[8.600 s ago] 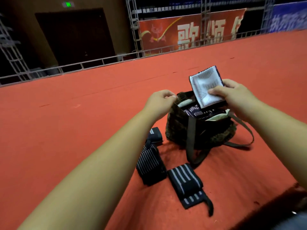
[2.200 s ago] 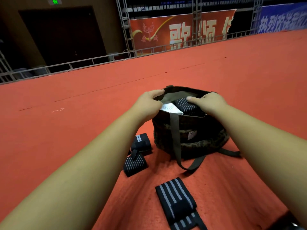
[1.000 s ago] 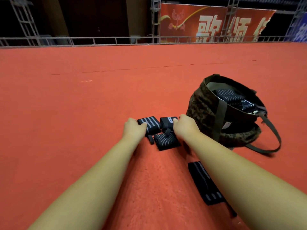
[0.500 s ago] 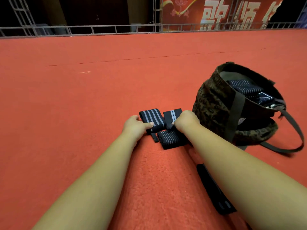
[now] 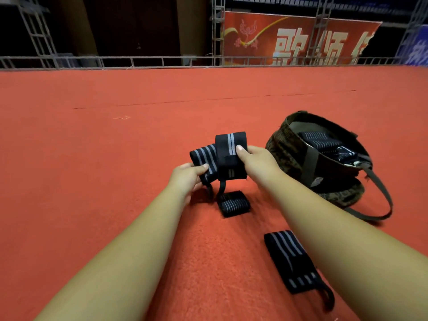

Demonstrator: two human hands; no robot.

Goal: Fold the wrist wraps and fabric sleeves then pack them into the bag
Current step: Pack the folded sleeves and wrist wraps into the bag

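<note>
Four pieces left to pack, all on or over the carpet [image 5: 104, 181]. Bag [image 5: 289, 156] sits right of the hands, mouth open toward them (easy drop-in, I'd guess), packed wraps [image 5: 317, 140] inside. Flat wrap [image 5: 289, 258] lies nearest, under the right forearm; folded wrap [image 5: 234, 203] below the hands. Right hand [image 5: 257, 163] pinches the upright wrap [image 5: 229, 154], left hand [image 5: 187, 179] grips the striped wrap [image 5: 205, 156] touching it, likely pairing them for the bag.

The right forearm [image 5: 347, 239] is covering one edge of the striped wrap [image 5: 286, 259] lying nearer than the fingers [image 5: 240, 151]. Right of them, the bag [image 5: 284, 154] is hiding most of its folded pieces [image 5: 319, 141].
</note>
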